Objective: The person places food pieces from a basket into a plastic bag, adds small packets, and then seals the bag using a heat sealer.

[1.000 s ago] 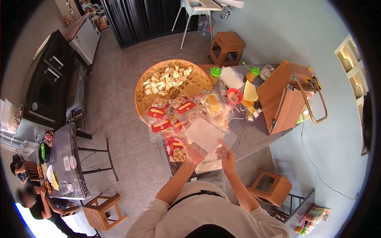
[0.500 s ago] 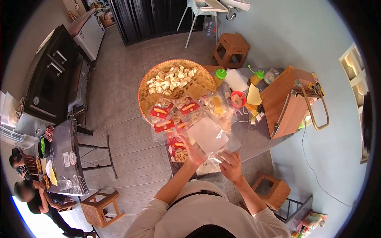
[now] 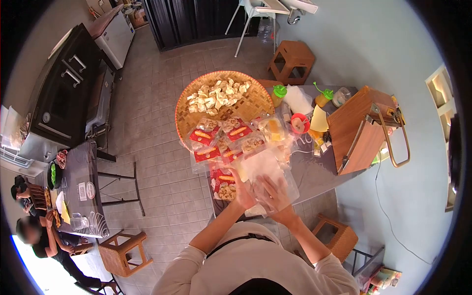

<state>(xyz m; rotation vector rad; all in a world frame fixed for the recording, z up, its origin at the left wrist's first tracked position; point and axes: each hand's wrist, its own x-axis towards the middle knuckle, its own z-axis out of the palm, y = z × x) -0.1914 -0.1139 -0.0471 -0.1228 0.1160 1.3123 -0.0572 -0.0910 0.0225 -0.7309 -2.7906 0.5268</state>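
Clear plastic bag [image 3: 290, 185] holds a white sheet [image 3: 262, 164].

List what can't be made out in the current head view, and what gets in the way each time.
All in the head view:
Left hand: fingers largely hidden by the clear bag.
Right hand: veiled by plastic; whether it is inside or behind the bag is unclear.
Red labels: lettering too small to read.
Woven tray: near rim covered by packets.
White sink: cut off by the top edge.

Grey table [image 3: 314, 179]: red-labelled packet [image 3: 224, 185], green-capped bottles [image 3: 279, 94], red cup [image 3: 298, 123].
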